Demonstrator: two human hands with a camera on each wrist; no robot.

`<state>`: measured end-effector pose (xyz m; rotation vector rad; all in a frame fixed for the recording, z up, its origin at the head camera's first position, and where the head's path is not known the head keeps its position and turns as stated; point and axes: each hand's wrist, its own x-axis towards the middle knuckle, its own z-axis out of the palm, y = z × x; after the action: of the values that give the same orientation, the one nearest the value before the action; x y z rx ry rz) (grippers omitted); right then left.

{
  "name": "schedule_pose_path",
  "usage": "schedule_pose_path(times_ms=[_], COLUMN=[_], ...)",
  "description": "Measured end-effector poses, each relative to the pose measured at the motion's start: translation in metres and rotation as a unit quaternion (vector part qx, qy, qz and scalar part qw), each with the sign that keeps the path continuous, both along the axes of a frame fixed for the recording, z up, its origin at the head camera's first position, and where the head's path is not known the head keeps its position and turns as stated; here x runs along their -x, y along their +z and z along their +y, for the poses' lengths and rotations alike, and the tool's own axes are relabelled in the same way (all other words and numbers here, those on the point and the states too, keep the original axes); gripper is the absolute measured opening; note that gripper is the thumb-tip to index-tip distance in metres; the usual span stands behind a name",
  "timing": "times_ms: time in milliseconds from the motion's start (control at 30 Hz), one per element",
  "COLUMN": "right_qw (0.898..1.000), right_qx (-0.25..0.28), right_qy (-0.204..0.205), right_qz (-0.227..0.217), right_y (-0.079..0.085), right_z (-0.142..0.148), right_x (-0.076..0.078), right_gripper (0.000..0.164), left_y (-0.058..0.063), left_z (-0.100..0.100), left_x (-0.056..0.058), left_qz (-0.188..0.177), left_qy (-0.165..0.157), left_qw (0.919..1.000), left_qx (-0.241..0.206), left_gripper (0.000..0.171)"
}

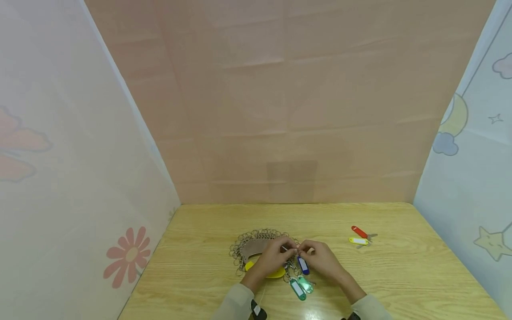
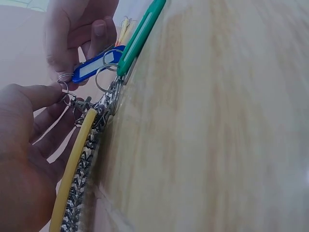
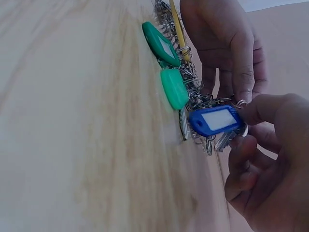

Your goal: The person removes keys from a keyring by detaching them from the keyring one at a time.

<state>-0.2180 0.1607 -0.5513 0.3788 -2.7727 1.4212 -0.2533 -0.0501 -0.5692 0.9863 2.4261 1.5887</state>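
Note:
A large key holder lies on the table, with a brown curved plate (image 1: 253, 247), a yellow band (image 1: 276, 274) and many small metal rings and clips. At its right end my left hand (image 1: 276, 254) pinches a small metal ring (image 2: 65, 88) between thumb and fingertips. Close against it, my right hand (image 1: 322, 258) pinches the ring end of a blue key tag (image 3: 216, 120); a key (image 3: 225, 140) shows behind the tag. A dark green key tag (image 1: 297, 289) and a lighter green key tag (image 1: 305, 284) with a key hang from the holder.
To the right on the wooden table (image 1: 420, 266) lie a red key tag (image 1: 358, 231) and a yellow key tag (image 1: 358, 241), each with keys. A pinkish back panel (image 1: 224, 111) and pale printed side panels (image 1: 80, 111) enclose the table.

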Motion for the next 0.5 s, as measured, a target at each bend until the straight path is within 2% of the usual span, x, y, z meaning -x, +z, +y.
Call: schedule_pose_path(times_ms=[233,500], right_qw=[0.998,0.999], right_qx=[-0.002,0.011], right_qy=[-0.07,-0.053], right_qz=[0.0,-0.007], right_y=[0.0044,0.0049], right_z=[-0.0015,-0.0007], right_x=[0.0,-0.0007], right_gripper=[0.009,0.007], left_y=[0.001,0.0013], left_z=[0.0,0.0004], left_x=[0.0018,0.0003], left_qz=[0.015,0.015], left_qy=[-0.008,0.002], left_qw=[0.9999,0.9997], left_qx=[-0.001,0.02], left_gripper=[0.009,0.01])
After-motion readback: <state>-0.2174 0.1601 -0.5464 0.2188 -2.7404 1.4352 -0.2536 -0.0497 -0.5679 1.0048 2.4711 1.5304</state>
